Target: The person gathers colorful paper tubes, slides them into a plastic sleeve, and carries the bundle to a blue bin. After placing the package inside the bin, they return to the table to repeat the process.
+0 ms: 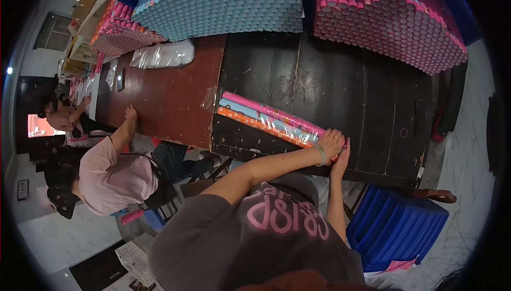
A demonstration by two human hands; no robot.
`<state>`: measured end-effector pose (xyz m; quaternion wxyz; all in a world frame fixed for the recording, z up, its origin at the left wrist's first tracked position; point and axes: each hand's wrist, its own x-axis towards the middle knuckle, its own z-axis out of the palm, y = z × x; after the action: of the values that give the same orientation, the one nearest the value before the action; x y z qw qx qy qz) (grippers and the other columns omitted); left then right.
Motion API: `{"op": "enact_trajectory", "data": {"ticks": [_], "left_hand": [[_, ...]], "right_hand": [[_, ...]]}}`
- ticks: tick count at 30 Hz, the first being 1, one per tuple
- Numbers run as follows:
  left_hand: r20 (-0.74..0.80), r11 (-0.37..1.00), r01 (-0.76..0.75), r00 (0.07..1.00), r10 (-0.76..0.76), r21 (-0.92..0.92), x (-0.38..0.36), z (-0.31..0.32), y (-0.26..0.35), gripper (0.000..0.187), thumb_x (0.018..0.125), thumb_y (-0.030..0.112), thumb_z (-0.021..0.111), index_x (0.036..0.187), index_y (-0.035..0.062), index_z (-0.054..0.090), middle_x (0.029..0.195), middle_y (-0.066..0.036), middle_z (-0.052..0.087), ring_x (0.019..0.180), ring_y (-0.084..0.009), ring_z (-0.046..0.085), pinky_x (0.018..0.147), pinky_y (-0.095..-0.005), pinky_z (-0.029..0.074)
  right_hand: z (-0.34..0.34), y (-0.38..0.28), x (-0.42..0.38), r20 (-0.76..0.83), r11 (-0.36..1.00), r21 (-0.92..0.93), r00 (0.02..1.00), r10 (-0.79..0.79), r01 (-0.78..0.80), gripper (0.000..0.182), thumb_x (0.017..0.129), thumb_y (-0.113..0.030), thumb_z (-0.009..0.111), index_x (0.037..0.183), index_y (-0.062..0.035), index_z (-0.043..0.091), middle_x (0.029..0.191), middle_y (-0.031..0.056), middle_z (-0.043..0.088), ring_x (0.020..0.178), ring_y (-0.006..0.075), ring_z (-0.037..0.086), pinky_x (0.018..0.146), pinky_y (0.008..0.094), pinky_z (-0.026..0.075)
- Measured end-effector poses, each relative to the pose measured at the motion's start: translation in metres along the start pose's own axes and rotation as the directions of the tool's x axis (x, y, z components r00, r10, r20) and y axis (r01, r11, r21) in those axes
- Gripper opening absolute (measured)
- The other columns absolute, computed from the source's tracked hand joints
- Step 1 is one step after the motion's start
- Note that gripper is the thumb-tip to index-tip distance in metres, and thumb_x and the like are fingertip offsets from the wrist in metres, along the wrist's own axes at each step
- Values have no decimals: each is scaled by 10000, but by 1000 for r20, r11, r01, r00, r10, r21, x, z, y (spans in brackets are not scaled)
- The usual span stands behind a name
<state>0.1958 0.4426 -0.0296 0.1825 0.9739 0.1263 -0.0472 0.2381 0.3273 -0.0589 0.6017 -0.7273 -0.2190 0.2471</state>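
Three wrapped rolls lie side by side on the black tabletop under clear film: a pink roll (271, 111), a light blue roll (261, 117) and an orange patterned roll (255, 124). At their right end, my left hand (331, 143), with a bracelet at the wrist, has its fingers bent over the film and roll ends. Beside it, my right hand (341, 159) closes against the same end, its fingers pressed together. The two hands touch or nearly touch, and the roll ends between them are mostly hidden.
Stacked blue rolls (223, 9) and pink rolls (388, 25) line the far side. Clear plastic bags (163, 55) and a phone (120, 80) lie on the red-brown table (175, 94). A co-worker (114, 176) sits at left. Blue bins (396, 227) stand below right.
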Motion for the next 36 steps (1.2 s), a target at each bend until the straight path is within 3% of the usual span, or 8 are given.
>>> {"op": "enact_trajectory", "data": {"ticks": [3, 8, 9, 14, 25, 30, 34, 36], "left_hand": [[66, 997, -68, 995, 71, -42, -15, -49, -20, 1199, 399, 494, 813, 1330, -30, 270, 1391, -233, 255, 1304, -359, 234, 1081, -437, 150], [163, 996, -85, 983, 87, -19, -60, -65, -109, 1049, 430, 452, 812, 1251, -30, 371, 1240, -196, 411, 1177, -322, 389, 988, -434, 300], [215, 994, -66, 973, 84, -93, -65, -56, -120, 1002, 435, 443, 810, 1220, -30, 403, 1185, -181, 450, 1128, -306, 429, 948, -425, 341], [-11, 978, -208, 978, 209, 26, -57, -31, -99, 880, 455, 393, 800, 1133, -55, 463, 1086, -145, 516, 1041, -277, 492, 891, -347, 389], [-70, 985, -170, 984, 167, -35, -40, -21, -69, 876, 441, 347, 805, 1152, -40, 468, 1105, -135, 522, 1053, -273, 486, 915, -354, 376], [-122, 975, -217, 970, 211, -40, -42, -17, -56, 1025, 456, 382, 809, 1283, -6, 346, 1318, -162, 387, 1243, -298, 350, 1053, -411, 243], [-71, 992, -40, 997, 32, -121, -79, -50, -85, 1129, 507, 444, 795, 1362, -14, 217, 1418, -184, 236, 1329, -302, 212, 1098, -431, 147], [-62, 994, 84, 994, -88, -66, -112, -71, -117, 1131, 501, 463, 790, 1352, -27, 229, 1409, -190, 250, 1320, -305, 229, 1096, -431, 153]], "right_hand": [[-8, 23, 3, -53, 969, 248, 999, -7, 20, 582, 956, -394, 307, 1360, 22, 253, 1417, 149, 267, 1307, 249, 265, 1076, 372, 190], [-12, 19, -12, 79, 951, 302, 996, 37, -60, 550, 964, -347, 316, 1360, 29, 247, 1421, 144, 260, 1303, 244, 273, 1078, 363, 182], [-9, 5, -15, 118, 994, 104, 993, 21, -33, 556, 959, -341, 337, 1364, 28, 244, 1420, 145, 263, 1298, 240, 282, 1069, 344, 187], [15, -1, -12, 116, 997, 74, 993, -31, 22, 560, 950, -344, 354, 1356, 32, 266, 1419, 147, 263, 1304, 229, 267, 1065, 332, 184], [35, -28, -2, 228, 999, 30, 973, 30, -38, 508, 960, -278, 347, 1371, 3, 250, 1416, 136, 282, 1292, 232, 293, 1056, 327, 201], [36, -19, 3, 204, 992, 122, 979, 13, -39, 470, 954, -212, 398, 1359, -6, 277, 1361, 156, 362, 1250, 217, 359, 1032, 317, 263], [37, -11, 11, 142, 930, 357, 989, 45, -93, 456, 910, -82, 487, 1330, -8, 324, 1274, 148, 457, 1163, 194, 453, 976, 288, 341], [31, -12, 13, 131, 955, 278, 989, 65, -100, 450, 900, -70, 504, 1318, -11, 348, 1208, 137, 508, 1086, 167, 497, 922, 266, 378]]}}
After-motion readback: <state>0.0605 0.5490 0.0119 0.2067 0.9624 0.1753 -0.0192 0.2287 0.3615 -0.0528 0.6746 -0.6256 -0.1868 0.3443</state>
